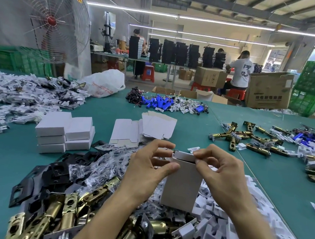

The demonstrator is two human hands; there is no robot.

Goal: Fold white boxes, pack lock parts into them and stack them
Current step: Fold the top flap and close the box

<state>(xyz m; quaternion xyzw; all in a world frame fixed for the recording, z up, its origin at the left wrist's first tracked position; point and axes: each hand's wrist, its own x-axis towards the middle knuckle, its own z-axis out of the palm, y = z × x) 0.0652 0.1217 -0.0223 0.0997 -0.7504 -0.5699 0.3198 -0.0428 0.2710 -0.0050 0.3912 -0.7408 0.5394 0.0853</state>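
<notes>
Currently left hand [147, 165] grips upright white box [182, 185]; right hand [219, 169] pinches top flap [185, 155]; carton [269, 91] print unreadable.

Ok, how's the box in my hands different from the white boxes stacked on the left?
The held box stands upright, top flap not yet tucked; the stacked boxes lie flat and closed. The held box is between the left hand and right hand; the stacked boxes rest on the table. Both are white.
</notes>
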